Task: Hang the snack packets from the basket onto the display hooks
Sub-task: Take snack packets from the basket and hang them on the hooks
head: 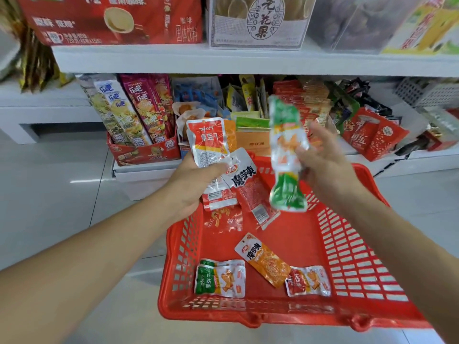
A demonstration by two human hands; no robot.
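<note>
Orientation matters most in this step, as I judge it. Each packet should be turned so its top seal sits uppermost and flat, one packet separated at a time, before it is carried to the display hooks, which do not show in this view. Keeping the spares bunched in one hand frees the other to thread.

The left hand (196,180) hovers over the far left corner of the red basket (347,244), which stands on the floor below the shelf (248,60). It grips a sheaf of red-and-white packets (211,140), with the thumb clamped across their front. Its other fingers are hidden behind them. A white packet (239,167) dangles from the same grip.

To the right, over the basket's far edge, the right hand (325,160) pinches a green-and-white packet (285,155) at mid-length and holds it upright. Its fingers (315,135) are loosely spread and blurred, so the exact pinch is unclear.

More packets lie along the basket's near edge: a green pair (219,279) at the left, an orange packet (264,260) in the middle, and a red one (308,281) at the right.
</note>
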